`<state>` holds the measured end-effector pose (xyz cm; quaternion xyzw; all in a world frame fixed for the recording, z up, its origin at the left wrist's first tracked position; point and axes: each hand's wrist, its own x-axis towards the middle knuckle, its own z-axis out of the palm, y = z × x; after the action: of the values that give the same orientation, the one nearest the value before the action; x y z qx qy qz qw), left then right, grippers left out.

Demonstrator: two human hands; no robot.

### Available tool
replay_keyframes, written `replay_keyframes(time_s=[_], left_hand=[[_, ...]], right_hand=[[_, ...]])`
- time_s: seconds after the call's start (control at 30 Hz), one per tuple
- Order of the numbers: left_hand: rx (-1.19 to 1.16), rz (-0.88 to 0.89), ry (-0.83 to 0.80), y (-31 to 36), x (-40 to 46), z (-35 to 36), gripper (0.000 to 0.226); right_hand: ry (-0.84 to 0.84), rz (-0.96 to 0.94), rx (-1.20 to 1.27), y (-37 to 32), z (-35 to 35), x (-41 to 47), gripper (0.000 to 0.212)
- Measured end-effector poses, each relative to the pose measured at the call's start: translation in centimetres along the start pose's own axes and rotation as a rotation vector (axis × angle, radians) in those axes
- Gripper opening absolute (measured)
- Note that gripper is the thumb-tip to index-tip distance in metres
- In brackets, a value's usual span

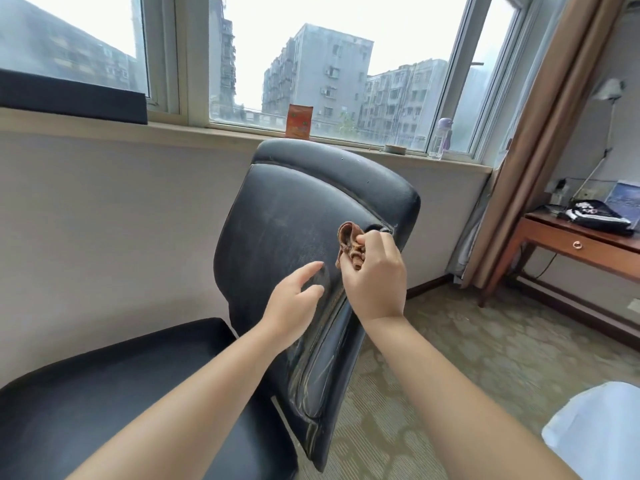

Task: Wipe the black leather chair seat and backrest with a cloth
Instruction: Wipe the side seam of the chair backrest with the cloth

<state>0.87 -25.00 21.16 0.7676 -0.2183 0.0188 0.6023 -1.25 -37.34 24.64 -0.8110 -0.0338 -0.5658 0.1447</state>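
Black leather chair stands below the window, turned so its backrest (298, 216) faces the person and the seat (114, 393) extends to the left. Backrest leather looks scuffed and greyish across the middle panel; edge seams worn.

Right hand (375, 271) grips a bunched brown cloth (349, 245), fingers and thumb curled round it. Cloth sits at the right side of the backrest, about mid-height; whether it presses on the leather or hovers just off it cannot be told.

Left hand (294, 303) is open, fingers relaxed and slightly spread, held in front of the lower backrest just left of the right hand. Contact with the leather cannot be told. It holds nothing.

On the windowsill (207, 131): an orange box (299, 121) behind the chair top, a small flat dish (394, 148), a clear bottle with a purple cap (440, 138) further right. Brown curtain (550, 133) hangs at right. A wooden counter (581, 244) with a drawer carries a dark case (599, 216). Patterned carpet (467, 358) covers the floor.
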Motion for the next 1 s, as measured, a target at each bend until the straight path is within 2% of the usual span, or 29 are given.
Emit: replay_keyframes(time_s=[0.17,0.4,0.63,0.73,0.9,1.0], left_hand=[[-0.107,-0.077,0.024,0.3,0.3,-0.2,0.047],[-0.065,-0.070,-0.007,-0.2,-0.2,0.4,0.047],[-0.063,-0.085,-0.025,-0.8,-0.5,0.1,0.046],[-0.032,-0.079,-0.009,-0.8,-0.4,0.3,0.045],[0.020,-0.066,-0.004,-1.0,-0.8,0.6,0.044],[0.027,-0.070,-0.001,-1.0,-1.2,0.5,0.045]], right_hand=[[0.071,0.051,-0.062,0.9,-1.1,3.6,0.026],[-0.020,-0.111,-0.152,0.2,0.2,-2.4,0.030],[0.070,0.019,-0.106,0.9,-1.9,3.5,0.025],[0.096,0.089,-0.103,1.1,-1.9,2.6,0.026],[-0.015,0.052,-0.091,-0.4,-0.1,-2.9,0.031],[-0.018,0.066,-0.041,-1.0,-0.3,-1.9,0.031]])
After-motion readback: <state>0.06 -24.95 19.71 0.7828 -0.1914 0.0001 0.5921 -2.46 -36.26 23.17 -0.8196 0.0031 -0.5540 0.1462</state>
